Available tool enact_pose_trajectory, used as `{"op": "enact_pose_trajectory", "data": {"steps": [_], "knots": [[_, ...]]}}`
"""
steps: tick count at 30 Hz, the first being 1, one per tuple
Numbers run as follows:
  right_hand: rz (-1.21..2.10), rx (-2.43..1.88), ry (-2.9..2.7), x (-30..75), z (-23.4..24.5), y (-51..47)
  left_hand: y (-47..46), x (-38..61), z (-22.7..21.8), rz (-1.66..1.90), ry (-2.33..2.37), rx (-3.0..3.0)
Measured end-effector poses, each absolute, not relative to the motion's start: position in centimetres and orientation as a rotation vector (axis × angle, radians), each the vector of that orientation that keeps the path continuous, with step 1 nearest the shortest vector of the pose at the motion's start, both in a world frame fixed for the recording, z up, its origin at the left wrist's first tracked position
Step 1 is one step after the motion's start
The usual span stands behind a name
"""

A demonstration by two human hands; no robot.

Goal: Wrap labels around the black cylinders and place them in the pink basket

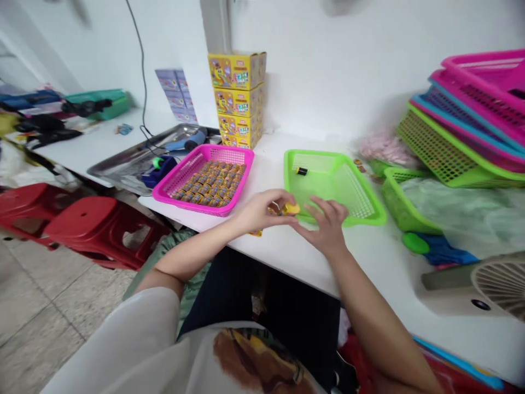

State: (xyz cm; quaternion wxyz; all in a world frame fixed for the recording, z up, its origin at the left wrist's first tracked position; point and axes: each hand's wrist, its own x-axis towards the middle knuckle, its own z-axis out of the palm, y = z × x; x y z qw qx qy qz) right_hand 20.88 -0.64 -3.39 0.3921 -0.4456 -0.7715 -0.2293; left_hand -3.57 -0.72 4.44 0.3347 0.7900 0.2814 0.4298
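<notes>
My left hand point(262, 209) and my right hand point(326, 221) meet over the white table's front edge, both pinching a small yellow object point(290, 208) between their fingertips. Just behind them lies a green mesh tray point(369, 205) holding one small dark and yellow piece point(302, 171). To the left sits a pink mesh tray point(180, 178) packed with several rows of small dark and yellow pieces point(211, 183). A small yellow scrap point(256, 233) lies on the table under my left wrist.
A stack of yellow boxes point(238, 98) stands against the wall. A metal tray point(123, 161) with a tape dispenser point(158, 169) lies left. Pink and green baskets point(471, 120) pile up at right, beside a fan point(498, 282). Red stools point(82, 224) stand on the floor.
</notes>
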Motion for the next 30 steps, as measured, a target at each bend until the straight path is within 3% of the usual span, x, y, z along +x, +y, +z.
{"op": "enact_pose_trajectory", "data": {"steps": [7, 13, 22, 26, 30], "knots": [[-0.494, -1.509, -2.081, 21.9, -1.9, -0.4, 6.4, -15.0, 10.8, 1.013, 1.672, 2.071], [-0.419, -1.767, -2.160, 22.1, -1.0, -1.0, 12.3, -21.1, 10.1, 0.591, 2.195, 1.882], [-0.460, -1.825, -2.247, 21.9, -0.4, -0.7, 13.3, -20.1, 8.8, 0.242, 2.262, 1.892], [-0.503, -1.711, -2.240, 21.1, -0.8, -0.9, 13.0, -17.2, 10.4, 0.361, 2.213, 2.080], [-0.582, -1.582, -2.216, 20.5, -1.1, -1.0, 12.2, -10.4, 11.5, 0.704, 1.622, 2.704]]}}
